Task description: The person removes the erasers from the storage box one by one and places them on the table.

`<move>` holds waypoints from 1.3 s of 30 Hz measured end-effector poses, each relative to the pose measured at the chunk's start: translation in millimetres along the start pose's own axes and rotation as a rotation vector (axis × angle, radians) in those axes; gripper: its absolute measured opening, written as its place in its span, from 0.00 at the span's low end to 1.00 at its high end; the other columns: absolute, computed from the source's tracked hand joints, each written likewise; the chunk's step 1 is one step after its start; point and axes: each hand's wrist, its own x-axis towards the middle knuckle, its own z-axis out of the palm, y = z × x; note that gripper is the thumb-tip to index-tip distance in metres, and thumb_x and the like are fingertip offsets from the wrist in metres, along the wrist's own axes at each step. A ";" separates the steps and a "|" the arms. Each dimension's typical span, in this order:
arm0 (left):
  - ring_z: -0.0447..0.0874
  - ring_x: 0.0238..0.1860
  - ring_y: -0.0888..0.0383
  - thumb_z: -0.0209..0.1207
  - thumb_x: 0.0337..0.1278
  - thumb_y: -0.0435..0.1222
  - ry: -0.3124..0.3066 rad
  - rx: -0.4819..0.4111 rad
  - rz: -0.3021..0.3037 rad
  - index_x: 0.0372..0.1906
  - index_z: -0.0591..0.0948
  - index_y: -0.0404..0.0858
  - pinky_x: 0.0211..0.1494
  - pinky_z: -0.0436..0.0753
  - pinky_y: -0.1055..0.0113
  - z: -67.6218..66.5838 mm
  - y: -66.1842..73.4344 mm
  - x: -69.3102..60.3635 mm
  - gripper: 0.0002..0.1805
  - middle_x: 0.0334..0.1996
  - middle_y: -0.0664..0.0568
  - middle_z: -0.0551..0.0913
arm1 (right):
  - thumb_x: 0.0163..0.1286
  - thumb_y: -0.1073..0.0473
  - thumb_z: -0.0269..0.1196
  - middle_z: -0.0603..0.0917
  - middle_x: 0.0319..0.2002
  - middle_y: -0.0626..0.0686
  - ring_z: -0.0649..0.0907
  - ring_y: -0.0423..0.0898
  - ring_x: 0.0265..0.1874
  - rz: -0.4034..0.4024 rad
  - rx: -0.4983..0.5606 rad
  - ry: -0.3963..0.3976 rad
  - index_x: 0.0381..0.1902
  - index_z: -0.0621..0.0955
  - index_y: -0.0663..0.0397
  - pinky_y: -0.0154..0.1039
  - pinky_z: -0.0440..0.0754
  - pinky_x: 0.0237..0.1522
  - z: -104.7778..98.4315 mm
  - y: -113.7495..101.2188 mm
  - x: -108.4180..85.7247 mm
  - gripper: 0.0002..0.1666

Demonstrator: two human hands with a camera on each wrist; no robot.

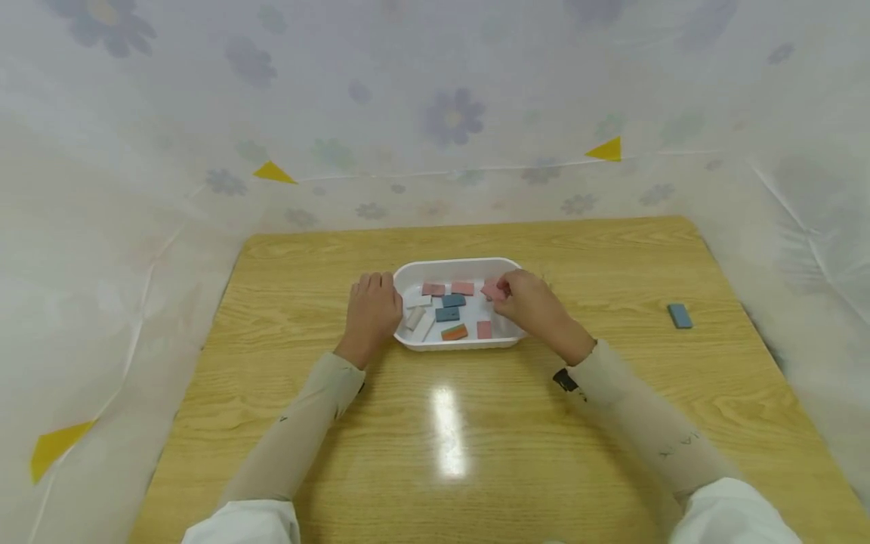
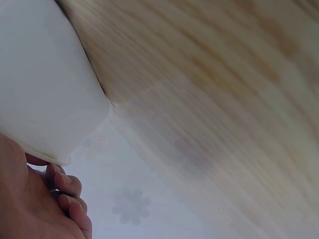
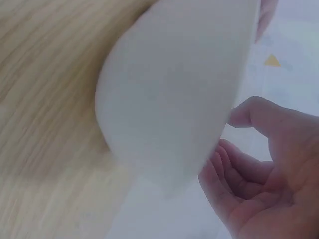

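Observation:
A white plastic tray (image 1: 460, 345) with rounded corners stands on the table. My left hand (image 1: 371, 308) grips its left end; in the left wrist view the curled fingers (image 2: 70, 185) are at the rim. My right hand (image 1: 538, 310) is over the tray's right end and pinches a small pink rectangular block (image 1: 491, 290). In the right wrist view the tray wall hides that block. Inside the tray lie other pink blocks (image 1: 463, 289), blue-grey blocks (image 1: 447, 314), whitish blocks (image 1: 415, 318) and an orange-and-green block (image 1: 454, 332).
A single blue-grey block (image 1: 680, 316) lies apart on the right side of the wooden table (image 1: 381, 453). Pale flowered sheeting (image 1: 408, 91) surrounds the table at the back and both sides, with yellow triangles (image 1: 274, 172) on it.

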 end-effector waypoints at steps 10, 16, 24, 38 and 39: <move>0.66 0.40 0.47 0.43 0.64 0.40 0.007 0.002 0.012 0.44 0.70 0.32 0.46 0.67 0.55 -2.7 0.6 -0.3 0.14 0.37 0.43 0.71 | 0.60 0.50 0.62 0.79 0.32 0.58 0.77 0.51 0.30 0.134 0.037 0.150 0.39 0.79 0.64 0.46 0.75 0.32 -32.2 36.8 -30.5 0.20; 0.67 0.39 0.47 0.42 0.64 0.40 0.016 0.003 0.015 0.43 0.70 0.32 0.44 0.67 0.55 -4.0 0.1 -0.2 0.14 0.36 0.44 0.71 | 0.61 0.47 0.61 0.80 0.33 0.61 0.79 0.53 0.30 0.215 0.043 0.226 0.41 0.79 0.66 0.49 0.77 0.33 -43.9 64.5 -47.6 0.25; 0.66 0.39 0.48 0.43 0.64 0.40 0.012 -0.012 0.005 0.45 0.69 0.33 0.44 0.67 0.56 -2.1 0.4 -0.4 0.15 0.36 0.43 0.72 | 0.65 0.45 0.56 0.79 0.35 0.63 0.79 0.56 0.32 0.319 0.027 0.245 0.43 0.77 0.68 0.51 0.75 0.34 -56.6 99.3 -73.5 0.28; 0.66 0.39 0.47 0.42 0.64 0.41 0.011 -0.040 -0.008 0.47 0.69 0.32 0.46 0.67 0.55 0.8 -1.6 0.3 0.16 0.39 0.43 0.73 | 0.64 0.46 0.58 0.80 0.30 0.67 0.79 0.57 0.25 0.354 -0.043 0.335 0.33 0.78 0.74 0.52 0.75 0.28 -67.3 149.0 -114.8 0.29; 0.66 0.39 0.47 0.42 0.64 0.41 0.013 -0.041 -0.004 0.47 0.69 0.32 0.46 0.67 0.55 1.2 -1.4 0.7 0.16 0.39 0.43 0.73 | 0.64 0.47 0.59 0.80 0.30 0.68 0.79 0.57 0.25 0.360 -0.046 0.336 0.33 0.78 0.75 0.52 0.75 0.27 -67.5 152.3 -118.7 0.28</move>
